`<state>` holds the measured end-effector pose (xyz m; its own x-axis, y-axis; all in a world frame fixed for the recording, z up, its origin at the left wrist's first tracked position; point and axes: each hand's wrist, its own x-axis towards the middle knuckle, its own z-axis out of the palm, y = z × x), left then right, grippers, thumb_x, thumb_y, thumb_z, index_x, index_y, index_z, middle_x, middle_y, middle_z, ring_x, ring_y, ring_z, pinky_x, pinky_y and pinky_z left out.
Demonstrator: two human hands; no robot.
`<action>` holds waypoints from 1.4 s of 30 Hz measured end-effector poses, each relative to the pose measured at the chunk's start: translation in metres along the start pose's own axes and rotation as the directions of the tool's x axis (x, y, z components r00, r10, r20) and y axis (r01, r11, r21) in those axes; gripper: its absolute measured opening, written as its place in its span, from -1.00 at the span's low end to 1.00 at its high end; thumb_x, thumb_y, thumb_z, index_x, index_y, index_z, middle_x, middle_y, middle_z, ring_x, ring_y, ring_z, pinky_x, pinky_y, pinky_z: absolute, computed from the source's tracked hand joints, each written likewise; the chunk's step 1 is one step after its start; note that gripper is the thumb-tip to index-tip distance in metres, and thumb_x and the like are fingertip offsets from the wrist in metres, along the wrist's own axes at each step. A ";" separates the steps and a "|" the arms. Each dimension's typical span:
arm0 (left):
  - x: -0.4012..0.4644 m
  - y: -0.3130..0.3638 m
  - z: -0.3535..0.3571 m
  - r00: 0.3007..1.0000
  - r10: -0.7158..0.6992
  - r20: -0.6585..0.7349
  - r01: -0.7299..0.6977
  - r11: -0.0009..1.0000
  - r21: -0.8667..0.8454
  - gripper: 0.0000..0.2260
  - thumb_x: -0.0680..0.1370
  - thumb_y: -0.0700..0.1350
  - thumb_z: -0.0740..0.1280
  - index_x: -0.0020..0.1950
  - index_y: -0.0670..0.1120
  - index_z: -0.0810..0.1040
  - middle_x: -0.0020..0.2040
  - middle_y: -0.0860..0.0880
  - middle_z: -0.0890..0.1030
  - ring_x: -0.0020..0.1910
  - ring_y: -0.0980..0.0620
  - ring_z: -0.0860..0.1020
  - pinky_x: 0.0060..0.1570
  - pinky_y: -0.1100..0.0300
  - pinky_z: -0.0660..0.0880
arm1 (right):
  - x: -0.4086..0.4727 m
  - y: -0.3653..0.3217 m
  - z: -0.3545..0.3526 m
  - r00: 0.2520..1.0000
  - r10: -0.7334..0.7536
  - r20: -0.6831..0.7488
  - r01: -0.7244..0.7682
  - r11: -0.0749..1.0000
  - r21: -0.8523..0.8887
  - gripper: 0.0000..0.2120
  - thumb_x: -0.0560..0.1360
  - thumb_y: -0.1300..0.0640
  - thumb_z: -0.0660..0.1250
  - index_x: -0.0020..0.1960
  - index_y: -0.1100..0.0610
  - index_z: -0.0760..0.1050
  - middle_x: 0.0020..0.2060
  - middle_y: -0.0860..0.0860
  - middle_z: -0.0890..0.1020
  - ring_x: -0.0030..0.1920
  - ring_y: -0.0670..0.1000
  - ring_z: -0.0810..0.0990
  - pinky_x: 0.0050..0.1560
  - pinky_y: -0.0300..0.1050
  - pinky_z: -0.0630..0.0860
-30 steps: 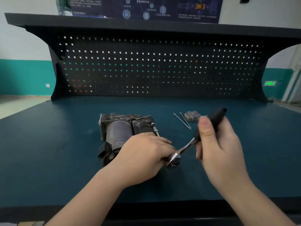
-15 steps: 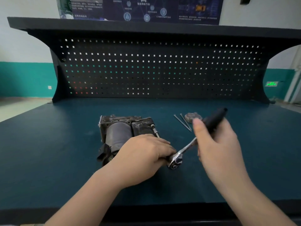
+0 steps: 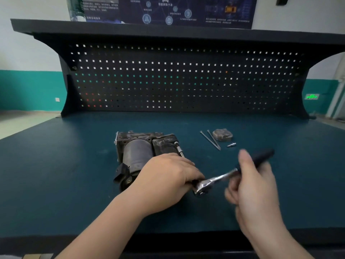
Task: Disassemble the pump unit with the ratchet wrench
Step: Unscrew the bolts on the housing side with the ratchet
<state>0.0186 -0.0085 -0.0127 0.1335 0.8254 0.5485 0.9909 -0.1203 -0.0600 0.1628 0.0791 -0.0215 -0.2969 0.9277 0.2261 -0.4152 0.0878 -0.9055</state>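
Observation:
The dark, dirty pump unit [image 3: 141, 152] lies on the blue bench top, left of centre. My left hand [image 3: 166, 180] lies over its near right end with fingers curled round it, hiding that end. The ratchet wrench [image 3: 214, 181] has its chrome head right beside my left fingers, and its black handle rises up to the right. My right hand [image 3: 250, 186] grips that handle and looks blurred from motion. A thin extension bar [image 3: 179, 150] runs along the pump's right side.
Two long bolts [image 3: 211, 140], a small round metal cover [image 3: 223, 135] and a short fitting [image 3: 231, 145] lie behind the wrench. A black pegboard [image 3: 177, 79] walls off the back of the bench [image 3: 56, 165].
My right hand has swung the wrench handle down and to the right, so the handle now lies flatter. The left hand stays on the pump's end.

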 end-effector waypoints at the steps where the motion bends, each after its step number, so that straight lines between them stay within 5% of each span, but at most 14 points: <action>1: 0.000 0.000 -0.001 1.000 0.024 -0.003 -0.024 1.000 0.016 -0.83 0.38 -0.09 0.42 -0.06 0.07 0.69 -0.09 0.19 0.69 0.01 0.14 0.63 -0.03 0.28 0.51 | 0.000 -0.011 0.003 0.971 -0.203 0.129 0.228 0.949 -0.219 -0.80 0.55 -0.11 0.26 -0.15 -0.06 0.34 -0.50 -0.09 0.43 -0.53 -0.13 0.36 -0.49 -0.21 0.32; 4: 0.000 0.000 0.002 0.996 0.076 -0.044 -0.075 0.997 0.015 -0.89 0.33 -0.16 0.50 -0.20 0.01 0.67 -0.19 0.13 0.68 -0.13 0.09 0.61 -0.17 0.29 0.48 | -0.002 -0.022 0.010 0.739 -0.342 0.580 0.652 0.580 -0.488 -0.74 0.46 -0.27 0.21 -0.13 -0.11 0.29 -0.42 -0.25 0.52 -0.43 -0.15 0.46 -0.43 -0.34 0.33; 6: -0.001 0.000 0.005 0.996 0.067 -0.065 -0.066 0.998 0.025 -0.87 0.31 -0.19 0.50 -0.22 0.01 0.66 -0.22 0.11 0.68 -0.17 0.08 0.61 -0.20 0.28 0.47 | -0.008 -0.016 0.011 0.735 -0.419 0.533 0.669 0.577 -0.469 -0.74 0.46 -0.27 0.18 -0.13 -0.09 0.30 -0.44 -0.23 0.51 -0.46 -0.15 0.44 -0.43 -0.37 0.31; 10: -0.001 0.001 0.007 0.995 0.036 -0.095 -0.035 0.999 0.010 -0.88 0.33 -0.16 0.45 -0.19 0.04 0.68 -0.19 0.15 0.69 -0.09 0.14 0.65 -0.13 0.28 0.52 | -0.008 -0.003 0.005 0.999 -0.024 -0.044 0.025 1.000 0.015 -0.73 0.57 -0.12 0.23 -0.21 0.01 0.34 -0.59 -0.09 0.33 -0.61 -0.08 0.26 -0.56 -0.23 0.23; 13: 0.000 0.001 0.005 0.994 0.027 -0.108 -0.030 0.999 -0.019 -0.86 0.32 -0.13 0.42 -0.17 0.04 0.70 -0.18 0.15 0.69 -0.08 0.15 0.65 -0.13 0.26 0.57 | 0.001 0.012 -0.004 0.871 0.481 -0.102 -0.406 0.820 0.405 -0.67 0.63 0.02 0.17 -0.27 0.11 0.26 -0.59 -0.02 0.25 -0.70 -0.12 0.13 -0.66 -0.39 0.08; 17: -0.001 -0.001 0.001 0.998 0.054 -0.018 -0.054 0.998 0.023 -0.78 0.35 -0.08 0.41 -0.03 0.11 0.69 -0.07 0.23 0.68 0.03 0.19 0.62 -0.05 0.32 0.51 | -0.002 0.004 -0.004 1.000 0.005 0.012 -0.006 0.995 0.095 -0.73 0.58 -0.09 0.25 -0.22 0.01 0.34 -0.58 -0.03 0.32 -0.65 -0.09 0.23 -0.61 -0.26 0.18; 22: -0.001 0.001 0.005 0.996 0.060 -0.059 -0.059 0.998 0.028 -0.84 0.26 -0.16 0.56 -0.24 0.03 0.67 -0.24 0.10 0.68 -0.17 0.10 0.60 -0.21 0.32 0.41 | -0.007 -0.011 0.004 0.700 -0.431 0.569 0.696 0.590 -0.410 -0.77 0.48 -0.22 0.21 -0.15 -0.08 0.32 -0.45 -0.21 0.50 -0.47 -0.17 0.45 -0.44 -0.45 0.29; 25: -0.002 0.001 0.008 0.997 0.042 -0.065 -0.041 0.999 0.020 -0.84 0.27 -0.16 0.55 -0.22 0.03 0.68 -0.21 0.11 0.69 -0.11 0.10 0.65 -0.14 0.29 0.51 | -0.010 -0.002 0.008 0.873 -0.409 0.268 0.482 0.807 -0.340 -0.74 0.47 -0.23 0.25 -0.16 -0.05 0.37 -0.50 -0.09 0.46 -0.51 -0.14 0.39 -0.41 -0.20 0.37; 27: -0.001 0.001 0.007 0.996 0.022 -0.087 -0.023 1.000 -0.014 -0.88 0.29 -0.15 0.49 -0.21 0.02 0.69 -0.21 0.13 0.69 -0.09 0.11 0.66 -0.13 0.26 0.55 | -0.006 0.004 0.005 0.996 -0.083 -0.033 0.083 0.996 0.015 -0.74 0.56 -0.11 0.26 -0.20 0.01 0.35 -0.57 -0.08 0.32 -0.61 -0.08 0.26 -0.55 -0.22 0.24; 30: 0.001 0.003 0.004 0.996 0.015 -0.088 -0.017 1.000 -0.023 -0.86 0.30 -0.12 0.43 -0.17 0.02 0.70 -0.20 0.13 0.70 -0.10 0.11 0.66 -0.14 0.24 0.58 | 0.001 0.016 -0.002 0.925 0.363 -0.113 -0.310 0.891 0.331 -0.71 0.63 0.02 0.17 -0.23 0.10 0.29 -0.60 -0.03 0.23 -0.68 -0.11 0.11 -0.66 -0.35 0.07; 34: -0.001 0.000 0.002 0.999 0.043 -0.025 -0.043 0.999 0.026 -0.80 0.34 -0.10 0.42 -0.07 0.07 0.70 -0.09 0.19 0.69 0.02 0.14 0.64 -0.03 0.28 0.52 | 0.000 0.003 -0.003 0.995 -0.088 0.054 0.088 0.996 0.013 -0.76 0.58 -0.08 0.24 -0.20 0.00 0.35 -0.57 -0.04 0.32 -0.62 -0.08 0.25 -0.61 -0.24 0.20; 38: -0.002 -0.001 0.008 0.999 0.026 -0.021 -0.026 0.999 0.026 -0.86 0.33 -0.17 0.46 -0.16 0.02 0.68 -0.13 0.09 0.70 -0.03 0.09 0.65 -0.09 0.27 0.46 | -0.003 -0.013 0.003 0.768 -0.411 0.492 0.614 0.692 -0.380 -0.76 0.46 -0.25 0.22 -0.14 -0.08 0.38 -0.45 -0.18 0.52 -0.46 -0.16 0.47 -0.42 -0.40 0.34; 40: -0.003 0.000 0.011 0.998 0.036 -0.046 -0.034 0.998 0.046 -0.87 0.32 -0.18 0.46 -0.19 0.01 0.68 -0.17 0.09 0.70 -0.08 0.08 0.65 -0.12 0.26 0.48 | -0.006 -0.009 0.007 0.811 -0.434 0.392 0.579 0.693 -0.431 -0.75 0.46 -0.25 0.21 -0.14 -0.07 0.39 -0.46 -0.17 0.51 -0.47 -0.15 0.45 -0.37 -0.33 0.37; 42: -0.002 0.002 0.011 0.996 0.032 -0.089 -0.029 0.999 0.041 -0.89 0.34 -0.18 0.44 -0.20 0.01 0.67 -0.19 0.11 0.69 -0.10 0.10 0.66 -0.14 0.25 0.53 | -0.004 -0.005 0.006 0.960 -0.264 0.093 0.279 0.918 -0.282 -0.77 0.52 -0.19 0.24 -0.19 -0.07 0.39 -0.55 -0.10 0.41 -0.55 -0.11 0.37 -0.44 -0.16 0.34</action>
<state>0.0207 -0.0044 -0.0227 0.1633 0.7691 0.6180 0.9865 -0.1209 -0.1101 0.1605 0.0732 -0.0158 -0.2557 0.8338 0.4893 -0.2212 0.4422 -0.8692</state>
